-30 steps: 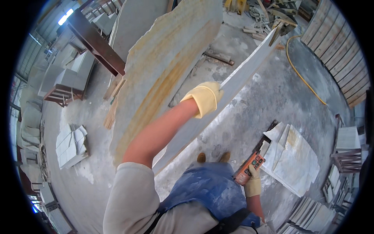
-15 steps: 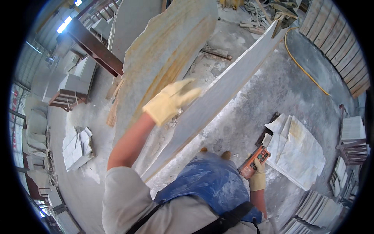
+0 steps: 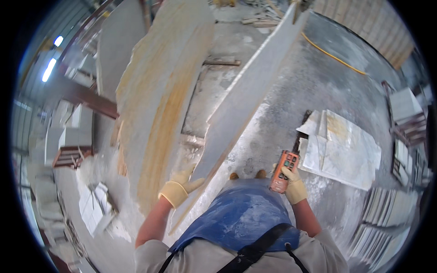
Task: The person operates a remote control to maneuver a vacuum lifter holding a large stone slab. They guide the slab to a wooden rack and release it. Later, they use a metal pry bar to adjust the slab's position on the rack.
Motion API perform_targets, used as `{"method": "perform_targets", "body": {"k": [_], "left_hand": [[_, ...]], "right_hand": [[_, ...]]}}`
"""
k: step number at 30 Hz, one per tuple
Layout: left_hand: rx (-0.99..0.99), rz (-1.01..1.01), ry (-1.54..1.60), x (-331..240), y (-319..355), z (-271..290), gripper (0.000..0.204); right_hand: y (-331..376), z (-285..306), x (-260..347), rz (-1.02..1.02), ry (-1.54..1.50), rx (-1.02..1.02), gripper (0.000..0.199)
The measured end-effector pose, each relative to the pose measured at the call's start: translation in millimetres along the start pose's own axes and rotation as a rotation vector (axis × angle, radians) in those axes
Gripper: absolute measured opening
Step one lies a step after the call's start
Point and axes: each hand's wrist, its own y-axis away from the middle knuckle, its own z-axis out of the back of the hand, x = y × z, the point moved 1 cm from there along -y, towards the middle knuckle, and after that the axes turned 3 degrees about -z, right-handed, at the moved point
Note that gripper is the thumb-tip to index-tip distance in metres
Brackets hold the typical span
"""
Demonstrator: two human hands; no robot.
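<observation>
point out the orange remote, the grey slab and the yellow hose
orange remote (image 3: 284, 169), head view, on its button face
grey slab (image 3: 255, 86), head view, middle of its broad face
yellow hose (image 3: 334, 57), head view, mid-length on the floor

The gloved left hand (image 3: 180, 187) rests open against the near end of a long pale stone slab (image 3: 248, 98) while the gloved right hand (image 3: 292, 184) grips an orange button controller (image 3: 283, 171) beside it.
</observation>
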Motion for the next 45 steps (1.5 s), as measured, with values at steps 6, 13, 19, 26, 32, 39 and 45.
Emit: {"method": "perform_targets", "body": {"k": [6, 13, 19, 26, 32, 39, 45], "left_hand": [[0.011, 0.081, -0.057, 10.1, -62.2, -45.4, 0.046], [0.022, -0.059, -0.027, 16.1, -139.8, -69.9, 0.043], [0.065, -0.049, -0.166, -21.7, -197.2, -80.5, 0.047], [0.115, -0.221, -0.344, -45.3, -259.2, -92.3, 0.05], [0.064, -0.145, -0.145, -77.0, -298.4, -90.5, 0.052], [-0.033, -0.098, 0.159, -98.1, -304.7, -99.3, 0.055], [0.023, -0.094, 0.067, -69.3, -312.9, -116.0, 0.056]], "right_hand": [[-0.4, 8.1, 2.8, 0.013, -0.013, 0.033, 0.041], [19.7, 17.8, 2.4, 0.116, -0.155, -0.064, 0.041], [27.5, 71.5, -16.2, 0.231, -0.249, -0.193, 0.041], [61.9, 80.6, -3.0, 0.303, -0.332, -0.338, 0.035], [67.2, 69.1, 21.5, 0.3, -0.269, -0.394, 0.032], [35.3, 66.5, 32.6, 0.242, -0.234, -0.355, 0.04], [0.9, 81.7, 26.7, 0.238, -0.199, -0.313, 0.045]]}}
